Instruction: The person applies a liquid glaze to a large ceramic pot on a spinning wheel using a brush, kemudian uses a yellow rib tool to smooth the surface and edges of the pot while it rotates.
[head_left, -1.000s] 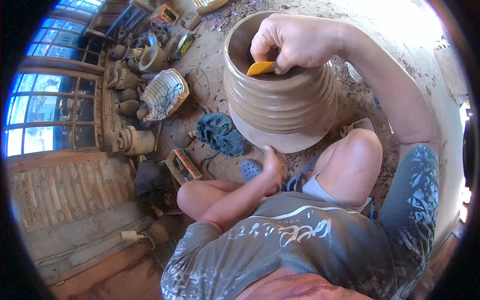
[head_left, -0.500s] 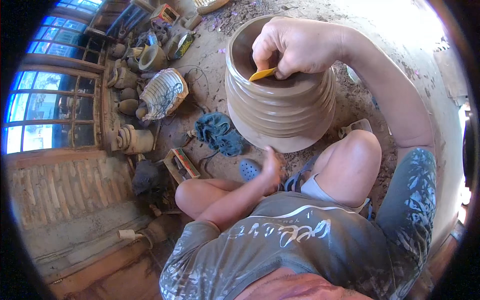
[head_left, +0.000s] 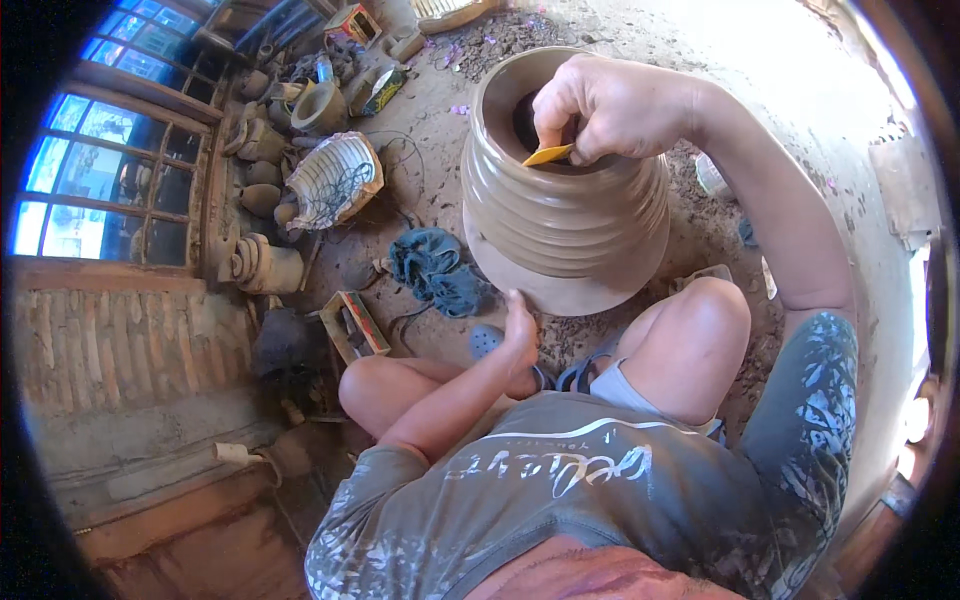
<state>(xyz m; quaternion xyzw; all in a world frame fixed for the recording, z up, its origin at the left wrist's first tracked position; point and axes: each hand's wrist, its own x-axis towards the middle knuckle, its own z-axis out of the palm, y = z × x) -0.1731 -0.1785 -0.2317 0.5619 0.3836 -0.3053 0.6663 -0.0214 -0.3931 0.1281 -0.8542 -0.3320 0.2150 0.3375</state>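
A large wet clay pot [head_left: 570, 225] with ridged walls stands on a round, clay-coloured wheel disc [head_left: 575, 292] between my bent legs. My right hand [head_left: 625, 105] reaches over the pot's mouth, closed in a pinch on a flat yellow scraper [head_left: 549, 155]. The scraper lies against the inner side of the near rim; part of it is hidden by my fingers. Low at the disc's near left edge is my left hand [head_left: 518, 328], its visible digits stretched toward the edge. It holds nothing I can see, and its other fingers are partly hidden.
Left of the wheel lies a crumpled dark blue cloth [head_left: 438, 270]. Nearby are a small open box [head_left: 354, 327] and a blue clog [head_left: 486, 340]. A basket [head_left: 335, 180] and several clay pots line the window wall. Clay crumbs litter the floor around the wheel.
The head view has shifted a little, so the pot sits lower. My left hand has moved left along the disc's edge. My right hand keeps the yellow scraper at the rim.
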